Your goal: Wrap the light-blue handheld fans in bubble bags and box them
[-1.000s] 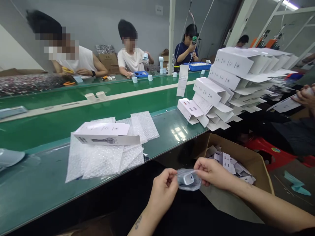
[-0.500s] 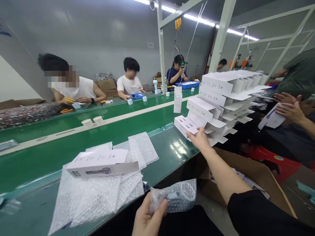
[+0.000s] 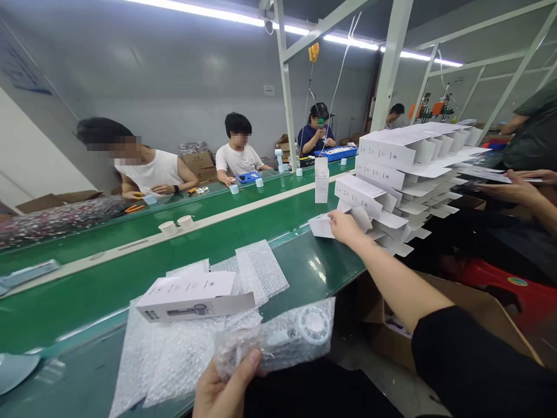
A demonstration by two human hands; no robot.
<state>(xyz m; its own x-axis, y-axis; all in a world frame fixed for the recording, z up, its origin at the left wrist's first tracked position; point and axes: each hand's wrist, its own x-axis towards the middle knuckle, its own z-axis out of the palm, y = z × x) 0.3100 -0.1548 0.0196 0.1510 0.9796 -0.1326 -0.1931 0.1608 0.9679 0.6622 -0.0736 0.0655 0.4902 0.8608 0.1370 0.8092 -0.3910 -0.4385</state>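
Note:
My left hand (image 3: 228, 380) is closed round the lower end of a light-blue handheld fan in a bubble-wrap bag (image 3: 278, 339), its round head pointing right. My reaching right hand (image 3: 348, 227) grips the edge of a small white carton (image 3: 321, 225) at the near end of the carton stack; its fingertips are partly hidden. Beside my left hand, a white printed carton (image 3: 187, 299) with a fan picture lies on several flat bubble-wrap bags (image 3: 174, 360).
Open-ended cartons (image 3: 391, 168) are piled high at the right. A green conveyor (image 3: 217, 232) runs across, carrying an upright carton (image 3: 321, 181) and two white cups (image 3: 176, 224). A cardboard box (image 3: 470, 302) stands below the table edge. Co-workers sit opposite; another person's hands (image 3: 522, 188) are at right.
My right hand left the wrapped fan and reached to the stack, where the near carton has tilted. My left hand brought the fan leftward and closer. The view also shifted.

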